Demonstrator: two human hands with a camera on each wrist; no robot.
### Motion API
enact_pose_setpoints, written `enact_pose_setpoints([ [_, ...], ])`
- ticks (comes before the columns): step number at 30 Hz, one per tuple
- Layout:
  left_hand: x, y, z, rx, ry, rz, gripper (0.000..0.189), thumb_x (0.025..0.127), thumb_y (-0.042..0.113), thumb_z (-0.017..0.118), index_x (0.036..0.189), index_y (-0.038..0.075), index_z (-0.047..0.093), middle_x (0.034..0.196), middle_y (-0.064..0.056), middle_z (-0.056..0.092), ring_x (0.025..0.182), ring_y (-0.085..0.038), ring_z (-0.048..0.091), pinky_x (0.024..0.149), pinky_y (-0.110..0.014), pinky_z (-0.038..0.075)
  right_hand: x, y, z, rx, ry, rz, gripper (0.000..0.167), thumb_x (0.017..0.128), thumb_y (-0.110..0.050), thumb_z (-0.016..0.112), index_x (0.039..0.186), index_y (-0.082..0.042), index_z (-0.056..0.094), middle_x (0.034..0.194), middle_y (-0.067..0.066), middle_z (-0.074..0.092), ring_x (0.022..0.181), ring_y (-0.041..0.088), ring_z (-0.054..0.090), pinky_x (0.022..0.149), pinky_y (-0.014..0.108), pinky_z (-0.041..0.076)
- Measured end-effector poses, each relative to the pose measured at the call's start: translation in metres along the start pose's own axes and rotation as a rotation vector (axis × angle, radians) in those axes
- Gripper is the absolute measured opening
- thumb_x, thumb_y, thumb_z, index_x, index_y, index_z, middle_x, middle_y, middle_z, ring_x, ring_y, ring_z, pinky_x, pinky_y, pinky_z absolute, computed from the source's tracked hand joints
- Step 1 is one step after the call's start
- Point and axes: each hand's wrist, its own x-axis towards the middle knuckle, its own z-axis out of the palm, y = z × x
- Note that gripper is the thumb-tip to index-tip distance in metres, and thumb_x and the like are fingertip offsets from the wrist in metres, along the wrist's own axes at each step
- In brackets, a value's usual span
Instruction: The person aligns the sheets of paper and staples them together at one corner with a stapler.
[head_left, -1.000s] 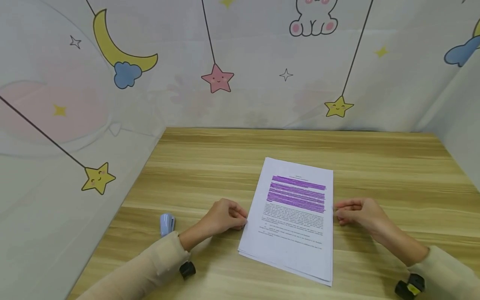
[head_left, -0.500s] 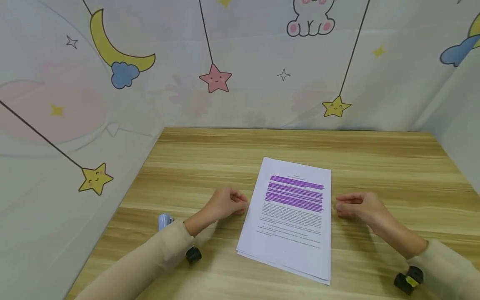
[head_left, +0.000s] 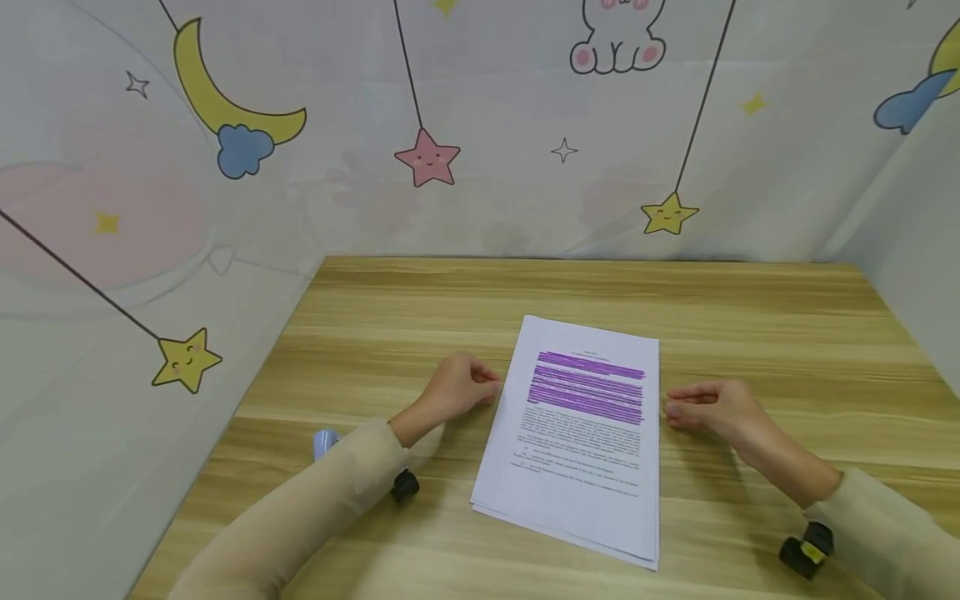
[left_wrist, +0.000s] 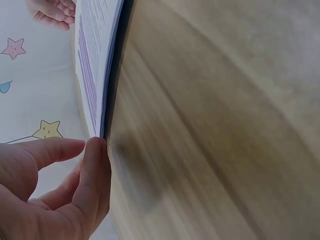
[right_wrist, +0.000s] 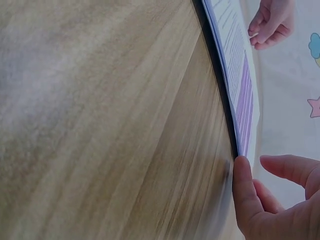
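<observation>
A stack of printed paper (head_left: 562, 500) lies slightly askew on the wooden table, its top sheet marked with purple highlighted lines. On its left side is my left hand (head_left: 459, 387), a fingertip right at the upper part of the edge. The left wrist view shows a gap between that hand's thumb (left_wrist: 65, 150) and the index finger against the sheets. Across the stack, my right hand (head_left: 716, 408) has its fingertips by the right edge. In the right wrist view its index finger (right_wrist: 242, 180) meets the stack's edge, while the thumb (right_wrist: 285, 165) stands apart.
Left of the paper, a small pale blue stapler (head_left: 326, 442) is partly covered by the left sleeve (head_left: 330, 483). The wooden table (head_left: 420, 292) ends at a white cloth backdrop (head_left: 495, 208) printed with stars and a moon. Dark wrist devices hang under both cuffs.
My left hand has slid up along the paper's left edge, away from me. The right hand has shifted slightly upward beside the right edge. The sleeve covers more of the stapler.
</observation>
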Motion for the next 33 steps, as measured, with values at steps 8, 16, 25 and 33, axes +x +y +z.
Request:
enact_pose_setpoints([
  [8,0.010,0.005,0.002,0.004,-0.012,-0.037,0.007,0.090,0.003,0.073,0.089,-0.003,0.074,0.079,-0.007,0.070,0.067,-0.017,0.070,0.064,-0.027,0.059,0.004,0.004,0.000,0.008,-0.001,0.007,0.040,0.094,0.003,0.066,0.121,0.028,0.051,0.095,0.016,0.073,0.077,0.015,0.073,0.074,0.031,0.060],
  [16,0.015,0.006,0.005,0.001,-0.045,-0.051,0.008,0.090,0.003,0.073,0.091,-0.005,0.075,0.082,-0.010,0.071,0.068,-0.017,0.071,0.063,-0.026,0.059,0.006,0.005,0.001,0.060,-0.009,0.021,0.042,0.093,0.005,0.065,0.124,0.028,0.048,0.097,0.018,0.073,0.079,0.015,0.073,0.075,0.031,0.060],
  [25,0.019,0.004,0.007,-0.041,-0.048,-0.058,0.006,0.088,0.000,0.075,0.088,-0.006,0.074,0.080,-0.011,0.071,0.065,-0.017,0.071,0.062,-0.026,0.059,0.006,0.004,0.004,0.088,-0.002,0.022,0.042,0.093,0.006,0.065,0.125,0.028,0.047,0.097,0.019,0.072,0.079,0.014,0.073,0.076,0.031,0.060],
  [33,0.020,0.003,0.006,-0.127,-0.062,-0.124,0.007,0.085,-0.003,0.077,0.088,-0.007,0.073,0.082,-0.012,0.072,0.066,-0.015,0.070,0.064,-0.026,0.060,0.004,0.000,0.005,0.111,0.015,0.050,0.045,0.093,0.003,0.067,0.127,0.026,0.047,0.097,0.015,0.073,0.081,0.014,0.073,0.078,0.030,0.059],
])
